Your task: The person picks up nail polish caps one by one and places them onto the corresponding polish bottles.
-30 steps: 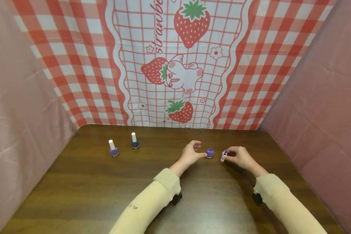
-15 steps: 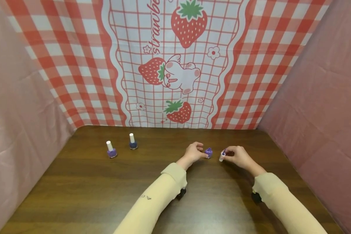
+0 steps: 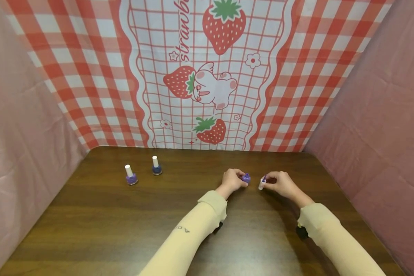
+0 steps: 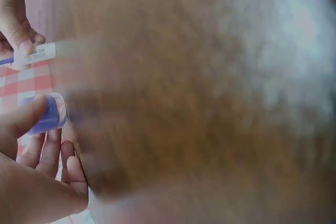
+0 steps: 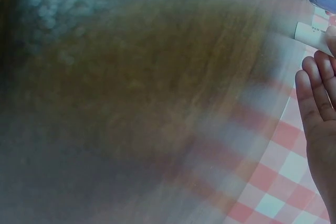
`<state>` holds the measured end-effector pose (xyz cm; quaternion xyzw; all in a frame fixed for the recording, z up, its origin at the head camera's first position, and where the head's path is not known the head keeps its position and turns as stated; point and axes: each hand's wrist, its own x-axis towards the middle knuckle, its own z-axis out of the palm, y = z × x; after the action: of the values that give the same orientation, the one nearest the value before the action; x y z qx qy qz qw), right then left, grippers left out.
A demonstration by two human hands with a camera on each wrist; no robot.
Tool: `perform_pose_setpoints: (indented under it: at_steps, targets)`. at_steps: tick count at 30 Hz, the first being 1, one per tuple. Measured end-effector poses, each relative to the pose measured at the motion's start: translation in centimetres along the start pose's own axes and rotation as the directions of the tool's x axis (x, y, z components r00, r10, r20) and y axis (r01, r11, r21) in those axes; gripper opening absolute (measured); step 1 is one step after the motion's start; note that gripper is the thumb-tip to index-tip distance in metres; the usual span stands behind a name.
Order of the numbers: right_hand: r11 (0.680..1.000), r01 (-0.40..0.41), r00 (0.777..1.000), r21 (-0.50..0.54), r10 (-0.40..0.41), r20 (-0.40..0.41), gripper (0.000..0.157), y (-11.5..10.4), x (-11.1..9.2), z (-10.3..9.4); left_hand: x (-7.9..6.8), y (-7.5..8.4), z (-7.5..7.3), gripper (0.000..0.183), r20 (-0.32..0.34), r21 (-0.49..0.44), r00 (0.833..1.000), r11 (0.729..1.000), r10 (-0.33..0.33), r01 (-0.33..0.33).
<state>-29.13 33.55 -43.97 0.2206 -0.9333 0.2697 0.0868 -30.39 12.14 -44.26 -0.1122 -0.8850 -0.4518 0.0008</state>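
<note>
My left hand (image 3: 232, 180) pinches an uncapped purple nail polish bottle (image 3: 246, 178) between thumb and fingers, right of the table's middle. In the left wrist view the glass base of that nail polish bottle (image 4: 51, 113) shows, with the thumb laid over its side. Just to the right, my right hand (image 3: 281, 184) pinches the white brush cap (image 3: 261, 185), its purple-coated brush pointing up. A small gap separates bottle and cap. The right wrist view shows printing on the white cap (image 5: 311, 36) and the other fingers stretched out below it.
Two capped nail polish bottles stand at the back left: a purple one (image 3: 131, 178) and a dark blue one (image 3: 156, 168). The brown wooden table (image 3: 100, 226) ends at a checked strawberry cloth (image 3: 207, 96). Pink drapes (image 3: 376, 126) hang at both sides.
My left hand has moved right and its fingers have closed round the purple bottle, where before only the thumb was at it. The right hand with the cap has hardly moved.
</note>
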Motion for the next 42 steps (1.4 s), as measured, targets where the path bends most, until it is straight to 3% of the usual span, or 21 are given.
perform_pose_setpoints:
  at_steps: [5, 10, 18, 30, 42]
  targets:
    - [1.000, -0.001, 1.000, 0.004, 0.001, -0.006, 0.017, 0.0, 0.0, 0.0, -0.2, 0.2, 0.3, 0.026, -0.048, 0.050, 0.999, 0.999, -0.017, 0.019]
    - [1.000, 0.005, 1.000, 0.005, -0.005, 0.000, 0.018, -0.1, 0.0, -0.1, -0.4, 0.4, 0.2, 0.025, -0.064, 0.036, 0.998, 0.999, -0.020, 0.023]
    - [1.000, -0.010, 1.000, -0.022, 0.010, 0.009, 0.018, -0.4, 0.3, -0.5, -0.5, 0.6, -0.7, 0.026, -0.031, 0.004, 0.999, 1.000, -0.019, 0.019]
    - [1.000, -0.023, 1.000, -0.018, 0.023, -0.016, 0.019, -2.5, 1.2, -2.0, -1.8, 1.0, -4.9, 0.027, 0.003, -0.067, 0.998, 0.996, 0.059, -0.059]
    - [0.997, -0.078, 0.997, -0.011, 0.078, -0.020, 0.020, -6.0, 2.0, -4.7, -4.3, 0.2, -9.6, 0.028, 0.035, -0.153, 0.999, 0.988, 0.035, -0.029]
